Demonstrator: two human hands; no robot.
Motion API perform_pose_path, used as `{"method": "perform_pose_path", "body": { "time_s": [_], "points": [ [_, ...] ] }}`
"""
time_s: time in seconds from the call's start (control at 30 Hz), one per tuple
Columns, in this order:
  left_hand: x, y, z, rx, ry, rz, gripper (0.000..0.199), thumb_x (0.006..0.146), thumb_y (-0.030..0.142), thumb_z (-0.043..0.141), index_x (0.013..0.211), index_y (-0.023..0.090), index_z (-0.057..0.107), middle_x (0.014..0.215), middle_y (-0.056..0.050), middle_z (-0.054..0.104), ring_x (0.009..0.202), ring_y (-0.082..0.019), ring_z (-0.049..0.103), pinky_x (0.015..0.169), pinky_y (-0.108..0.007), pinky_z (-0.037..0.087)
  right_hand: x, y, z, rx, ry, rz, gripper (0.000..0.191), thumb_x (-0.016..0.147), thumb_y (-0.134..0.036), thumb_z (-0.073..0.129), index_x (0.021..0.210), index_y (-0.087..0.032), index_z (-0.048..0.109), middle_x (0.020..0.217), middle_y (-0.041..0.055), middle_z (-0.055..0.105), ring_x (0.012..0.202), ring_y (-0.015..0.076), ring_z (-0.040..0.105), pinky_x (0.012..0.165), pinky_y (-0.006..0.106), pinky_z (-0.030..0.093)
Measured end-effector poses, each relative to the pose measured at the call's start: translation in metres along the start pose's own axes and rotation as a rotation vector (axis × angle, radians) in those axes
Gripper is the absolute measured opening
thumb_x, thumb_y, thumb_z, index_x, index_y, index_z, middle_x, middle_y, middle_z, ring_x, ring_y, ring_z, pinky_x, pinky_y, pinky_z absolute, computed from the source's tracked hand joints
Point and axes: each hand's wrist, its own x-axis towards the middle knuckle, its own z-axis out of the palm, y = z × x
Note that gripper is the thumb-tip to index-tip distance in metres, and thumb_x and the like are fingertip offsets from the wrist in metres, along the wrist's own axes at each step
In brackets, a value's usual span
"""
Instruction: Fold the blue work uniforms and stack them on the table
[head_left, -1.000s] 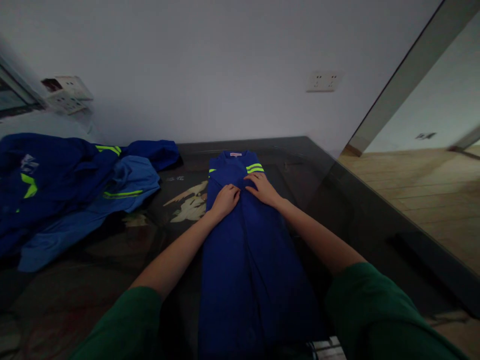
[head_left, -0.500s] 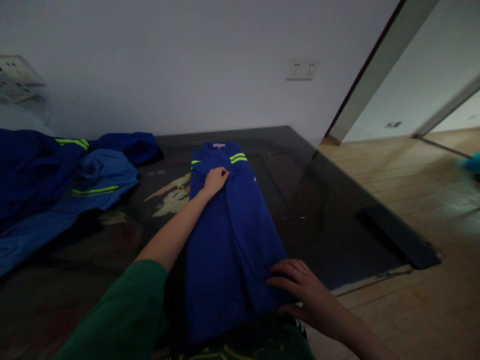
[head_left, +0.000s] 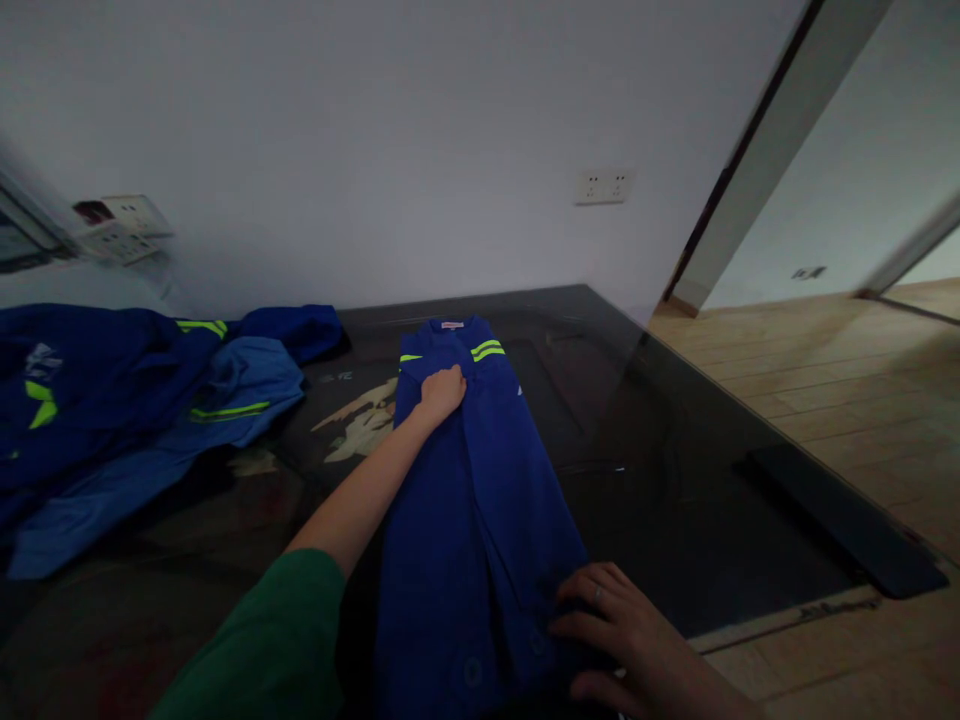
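A dark blue work jacket point(head_left: 442, 520) lies folded into a long strip, with its collar and label at the far end and yellow-green stripes near the shoulders. My left hand point(head_left: 442, 392) is closed on the cloth at the upper middle, below the collar. At the near right edge rests my right hand point(head_left: 611, 622), a ring on one finger, its fingers apart and touching the sleeve end beside a button. The jacket's near edge runs out of view at the bottom.
Several crumpled blue garments point(head_left: 135, 420) with yellow-green stripes lie on the left of the dark glossy table point(head_left: 645, 440). A long black object point(head_left: 840, 520) sits by the table's right edge. Behind is a white wall with a socket point(head_left: 602, 187); wooden floor extends to the right.
The view has tilted upward and shifted slightly, so everything sits lower in the picture. My left hand's fingers have curled more tightly on the jacket; my right hand stays at its near right edge.
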Motion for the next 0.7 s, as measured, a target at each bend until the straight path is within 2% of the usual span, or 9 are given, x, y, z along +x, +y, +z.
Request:
{"method": "perform_pose_path", "body": {
  "time_s": [0.1, 0.2, 0.27, 0.37, 0.47, 0.53, 0.6, 0.7],
  "points": [
    [-0.002, 0.003, -0.002, 0.043, 0.04, 0.035, 0.02, 0.093, 0.024, 0.045, 0.103, 0.016, 0.06, 0.11, -0.014, 0.063, 0.107, -0.026, 0.059, 0.089, -0.037, 0.046, 0.005, 0.0, -0.016, 0.08, -0.045, 0.028, 0.037, 0.088, -0.052, 0.057, 0.108, -0.023, 0.068, 0.109, 0.0094, 0.064, 0.101, 0.024, 0.059, 0.087, 0.04, 0.047],
    [-0.005, 0.003, -0.001, 0.055, 0.082, 0.089, 0.018, 0.092, 0.021, 0.045, 0.105, 0.019, 0.058, 0.111, -0.011, 0.061, 0.107, -0.023, 0.057, 0.088, -0.034, 0.045, 0.02, 0.009, -0.04, 0.125, 0.034, 0.015, 0.031, 0.093, -0.046, 0.052, 0.106, -0.023, 0.068, 0.108, 0.0081, 0.064, 0.101, 0.0202, 0.058, 0.087, 0.035, 0.047],
    [-0.008, 0.001, 0.002, 0.055, 0.095, 0.126, 0.017, 0.093, 0.02, 0.044, 0.101, 0.02, 0.059, 0.108, -0.008, 0.061, 0.104, -0.021, 0.056, 0.087, -0.031, 0.045, 0.044, 0.022, -0.059, 0.119, 0.122, -0.013, 0.026, 0.095, -0.038, 0.051, 0.104, -0.022, 0.069, 0.106, 0.0078, 0.064, 0.1, 0.0178, 0.058, 0.087, 0.032, 0.047],
    [-0.012, -0.005, 0.007, 0.013, 0.12, 0.169, 0.012, 0.092, 0.021, 0.049, 0.099, 0.02, 0.059, 0.105, -0.006, 0.061, 0.101, -0.019, 0.056, 0.087, -0.028, 0.044, 0.109, 0.055, -0.083, 0.059, 0.249, -0.083, 0.02, 0.094, -0.029, 0.053, 0.099, -0.02, 0.07, 0.099, 0.0066, 0.068, 0.098, 0.0168, 0.06, 0.089, 0.031, 0.046],
    [-0.013, -0.011, 0.013, -0.076, 0.178, 0.153, 0.021, 0.087, 0.024, 0.058, 0.107, 0.018, 0.057, 0.108, -0.007, 0.06, 0.102, -0.02, 0.056, 0.089, -0.03, 0.043, 0.196, 0.102, -0.094, -0.02, 0.345, -0.058, 0.017, 0.09, -0.018, 0.056, 0.095, -0.02, 0.072, 0.096, 0.0049, 0.071, 0.093, 0.0171, 0.063, 0.087, 0.031, 0.047],
    [-0.012, -0.015, 0.017, -0.118, 0.192, 0.115, 0.024, 0.085, 0.027, 0.062, 0.107, 0.017, 0.058, 0.107, -0.008, 0.061, 0.102, -0.021, 0.056, 0.089, -0.031, 0.043, 0.252, 0.133, -0.094, -0.071, 0.36, 0.024, 0.02, 0.088, -0.012, 0.056, 0.096, -0.019, 0.073, 0.099, 0.0054, 0.072, 0.093, 0.0175, 0.064, 0.085, 0.03, 0.047],
    [-0.011, -0.018, 0.02, -0.147, 0.187, 0.085, 0.021, 0.084, 0.029, 0.063, 0.102, 0.018, 0.06, 0.104, -0.008, 0.061, 0.1, -0.022, 0.057, 0.088, -0.032, 0.043, 0.296, 0.158, -0.09, -0.133, 0.336, 0.079, 0.022, 0.087, -0.009, 0.056, 0.095, -0.019, 0.073, 0.103, 0.006, 0.072, 0.097, 0.0178, 0.064, 0.088, 0.03, 0.046],
    [-0.009, -0.021, 0.023, -0.177, 0.198, 0.08, 0.018, 0.084, 0.029, 0.063, 0.099, 0.018, 0.061, 0.101, -0.007, 0.063, 0.098, -0.022, 0.058, 0.086, -0.032, 0.044, 0.333, 0.185, -0.079, -0.169, 0.275, 0.068, 0.018, 0.082, -0.009, 0.064, 0.089, -0.021, 0.075, 0.097, 0.0039, 0.071, 0.095, 0.0169, 0.064, 0.088, 0.028, 0.045]
  ]
}}
